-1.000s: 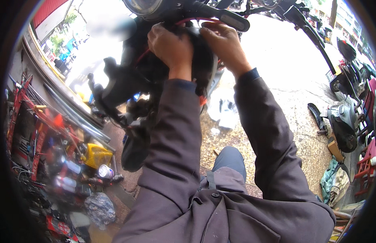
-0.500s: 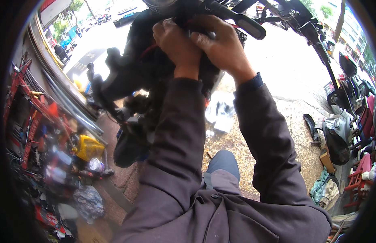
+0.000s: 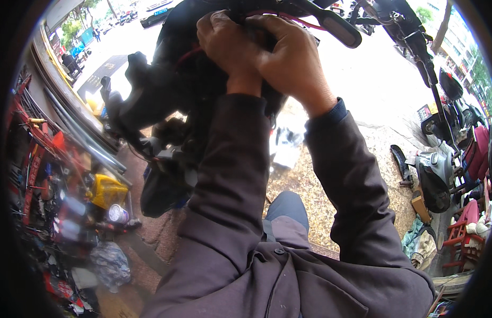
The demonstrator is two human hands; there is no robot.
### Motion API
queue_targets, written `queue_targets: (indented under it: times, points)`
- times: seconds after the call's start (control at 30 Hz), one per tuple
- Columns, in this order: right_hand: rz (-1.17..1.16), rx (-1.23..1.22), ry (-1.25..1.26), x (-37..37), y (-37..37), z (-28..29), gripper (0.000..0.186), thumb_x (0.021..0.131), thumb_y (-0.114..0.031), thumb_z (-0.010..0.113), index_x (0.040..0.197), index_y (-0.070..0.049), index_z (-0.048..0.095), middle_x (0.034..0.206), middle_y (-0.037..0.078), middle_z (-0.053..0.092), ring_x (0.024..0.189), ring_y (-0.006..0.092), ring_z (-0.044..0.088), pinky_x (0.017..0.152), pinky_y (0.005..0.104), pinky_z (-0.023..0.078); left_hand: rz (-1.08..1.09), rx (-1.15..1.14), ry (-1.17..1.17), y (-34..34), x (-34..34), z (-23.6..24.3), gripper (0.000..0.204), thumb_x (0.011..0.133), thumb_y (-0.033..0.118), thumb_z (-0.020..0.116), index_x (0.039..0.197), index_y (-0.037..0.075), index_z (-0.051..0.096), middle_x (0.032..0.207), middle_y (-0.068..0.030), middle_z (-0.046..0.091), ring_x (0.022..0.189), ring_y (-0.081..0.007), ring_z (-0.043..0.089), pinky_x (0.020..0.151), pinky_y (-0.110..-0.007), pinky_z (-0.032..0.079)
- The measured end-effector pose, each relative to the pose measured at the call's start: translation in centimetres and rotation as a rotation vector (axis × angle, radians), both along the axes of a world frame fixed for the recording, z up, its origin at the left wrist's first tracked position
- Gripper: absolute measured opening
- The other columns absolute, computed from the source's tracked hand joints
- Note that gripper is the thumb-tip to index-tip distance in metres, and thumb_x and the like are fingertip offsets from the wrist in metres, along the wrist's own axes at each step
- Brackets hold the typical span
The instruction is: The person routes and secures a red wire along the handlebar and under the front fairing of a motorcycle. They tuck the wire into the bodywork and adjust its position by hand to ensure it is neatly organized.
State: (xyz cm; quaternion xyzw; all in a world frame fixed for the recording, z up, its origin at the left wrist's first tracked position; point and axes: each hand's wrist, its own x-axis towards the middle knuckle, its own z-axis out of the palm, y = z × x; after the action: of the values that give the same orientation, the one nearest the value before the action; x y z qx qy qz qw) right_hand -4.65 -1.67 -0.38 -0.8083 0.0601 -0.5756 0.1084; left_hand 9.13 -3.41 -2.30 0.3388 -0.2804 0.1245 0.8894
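Note:
Both of my hands are at the top of a dark motorbike or scooter body (image 3: pixel 177 85), close together. My left hand (image 3: pixel 227 47) is closed, its fingers curled into the dark parts. Beside it my right hand (image 3: pixel 293 63) is closed too, with the thumb side against the left hand. What the fingers hold is hidden behind the hands and in shadow. A thin red cable (image 3: pixel 188 54) shows left of my left hand. A black handlebar grip or lever (image 3: pixel 338 26) sticks out to the upper right of my right hand.
Left, a red rack (image 3: pixel 33 169), a yellow plastic container (image 3: pixel 108 192), a white tub (image 3: pixel 118 213) and a crumpled plastic bag (image 3: pixel 110 263) crowd the floor. Metal pipes (image 3: pixel 84 140) lean there. At right are a parked scooter (image 3: pixel 437 177) and a red stool (image 3: pixel 460 233).
The view has shifted slightly, so the bike sits a little differently in it. My right hand's fingers have moved left, closer over the left hand; a dark piece near its thumb no longer shows.

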Motion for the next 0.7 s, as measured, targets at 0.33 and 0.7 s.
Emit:
queue_targets:
  times: [0.33, 0.7]
  points:
    - [-0.234, -0.149, -0.057, -1.1, 1.0, -0.5, 0.026, 0.076, -0.02, 0.075, 0.099, -0.008, 0.075, 0.101, 0.013, 0.069, 0.09, 0.036, 0.065, 0.085, 0.0452, 0.052, 0.298, 0.178, -0.218, 0.2, 0.0, -0.5, 0.014, 0.09, 0.01, 0.056, 0.087, -0.002, 0.062, 0.102, -0.017, 0.062, 0.101, -0.0327, 0.059, 0.09, -0.043, 0.047]
    - [-0.093, -0.298, -0.075, 0.5, 0.2, 1.1, 0.013, 0.081, -0.004, 0.066, 0.094, -0.008, 0.07, 0.092, 0.011, 0.069, 0.091, 0.0341, 0.065, 0.079, 0.0423, 0.053, 0.789, 0.406, -0.324, 1.4, -1.8, 0.4, 0.009, 0.082, 0.005, 0.059, 0.089, 0.0, 0.061, 0.101, -0.0143, 0.062, 0.097, -0.0342, 0.06, 0.083, -0.044, 0.049]
